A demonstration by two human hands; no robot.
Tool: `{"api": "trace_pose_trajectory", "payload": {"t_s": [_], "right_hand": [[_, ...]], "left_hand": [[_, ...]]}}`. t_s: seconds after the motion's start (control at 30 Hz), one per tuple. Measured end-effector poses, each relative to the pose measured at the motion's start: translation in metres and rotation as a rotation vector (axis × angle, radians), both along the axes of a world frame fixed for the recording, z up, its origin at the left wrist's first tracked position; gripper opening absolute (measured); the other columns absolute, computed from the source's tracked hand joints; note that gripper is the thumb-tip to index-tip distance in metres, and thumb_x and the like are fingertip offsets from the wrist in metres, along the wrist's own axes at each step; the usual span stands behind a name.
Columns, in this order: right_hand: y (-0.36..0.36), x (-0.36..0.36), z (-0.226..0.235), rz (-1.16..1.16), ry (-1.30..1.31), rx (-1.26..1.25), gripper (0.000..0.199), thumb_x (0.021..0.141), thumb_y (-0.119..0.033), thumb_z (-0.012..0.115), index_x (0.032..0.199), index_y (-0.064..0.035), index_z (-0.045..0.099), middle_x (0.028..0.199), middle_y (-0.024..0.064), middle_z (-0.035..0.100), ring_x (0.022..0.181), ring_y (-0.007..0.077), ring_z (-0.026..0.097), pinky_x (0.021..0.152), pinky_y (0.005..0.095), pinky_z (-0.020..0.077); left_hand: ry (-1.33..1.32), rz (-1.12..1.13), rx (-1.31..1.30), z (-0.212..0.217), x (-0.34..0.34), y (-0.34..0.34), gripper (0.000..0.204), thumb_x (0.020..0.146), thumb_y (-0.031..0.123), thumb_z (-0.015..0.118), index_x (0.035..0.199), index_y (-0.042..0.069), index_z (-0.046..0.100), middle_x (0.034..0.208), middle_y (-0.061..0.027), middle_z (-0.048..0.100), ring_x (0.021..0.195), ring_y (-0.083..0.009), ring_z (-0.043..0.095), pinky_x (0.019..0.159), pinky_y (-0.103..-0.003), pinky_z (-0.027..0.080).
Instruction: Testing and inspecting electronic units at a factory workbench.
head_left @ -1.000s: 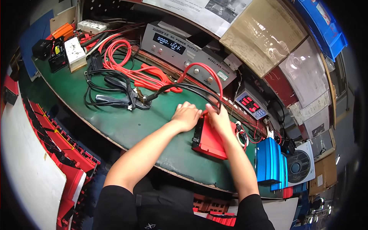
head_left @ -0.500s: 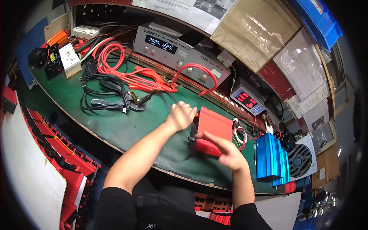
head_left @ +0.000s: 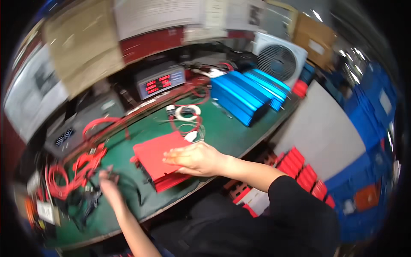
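Green matting covers the worktop [head_left: 227, 132], its front edge curving past stacked red housings [head_left: 299, 165] below. A red finned case [head_left: 160, 158] lies near that edge under the flat, open right hand [head_left: 195, 158]. The left hand [head_left: 109, 184] reaches among black leads [head_left: 85, 201]; blur hides its grip. Blue finned cases [head_left: 246, 94] sit beside a fan [head_left: 278, 60].

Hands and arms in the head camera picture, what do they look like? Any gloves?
No gloves: the left hand and right hand are bare, with bare forearms. A black short sleeve covers the right upper arm. No watch or rings can be made out; the picture is blurry.
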State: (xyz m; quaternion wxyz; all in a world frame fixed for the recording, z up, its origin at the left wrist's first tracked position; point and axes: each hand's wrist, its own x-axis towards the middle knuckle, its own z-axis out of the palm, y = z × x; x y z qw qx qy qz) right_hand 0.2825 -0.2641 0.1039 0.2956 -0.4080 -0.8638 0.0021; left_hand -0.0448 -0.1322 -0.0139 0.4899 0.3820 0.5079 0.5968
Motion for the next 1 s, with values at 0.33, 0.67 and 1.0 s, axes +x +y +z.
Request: {"api": "trace_pose_trajectory", "payload": {"t_s": [0.33, 0.67, 1.0], "right_hand": [[-0.138, -0.003, -0.008, -0.228, 0.905, -0.403, 0.038, 0.101, -0.031, 0.051, 0.098, 0.0029, 0.068, 0.095, 0.0142, 0.072, 0.088, 0.0226, 0.069, 0.076, 0.0317, 0.0555], [-0.142, -0.053, -0.017, 0.177, 0.384, -0.401, 0.064, 0.085, -0.040, 0.071, 0.129, 0.0042, 0.055, 0.137, 0.0265, 0.050, 0.125, 0.0408, 0.053, 0.100, 0.0569, 0.0442], [-0.151, -0.049, -0.120, 0.371, 1.162, -1.412, 0.095, 0.083, -0.042, 0.073, 0.151, -0.0005, 0.020, 0.150, 0.0148, 0.035, 0.138, 0.0287, 0.038, 0.113, 0.0442, 0.0299]], "left_hand": [[0.264, -0.284, 0.457, 0.038, 0.085, -0.259, 0.083, 0.093, 0.061, 0.046, 0.144, -0.003, 0.032, 0.142, -0.0183, 0.041, 0.129, -0.0289, 0.045, 0.105, -0.041, 0.036], [-1.484, -0.528, 0.036, 0.011, 0.063, -0.254, 0.073, 0.095, 0.064, 0.041, 0.141, 0.008, 0.047, 0.140, -0.0104, 0.054, 0.129, -0.0266, 0.050, 0.110, -0.045, 0.037], [-1.492, -0.282, 0.170, -0.097, 0.049, -0.313, 0.062, 0.100, 0.058, 0.038, 0.135, 0.009, 0.054, 0.130, -0.0072, 0.059, 0.121, -0.0195, 0.054, 0.105, -0.038, 0.042]]}}
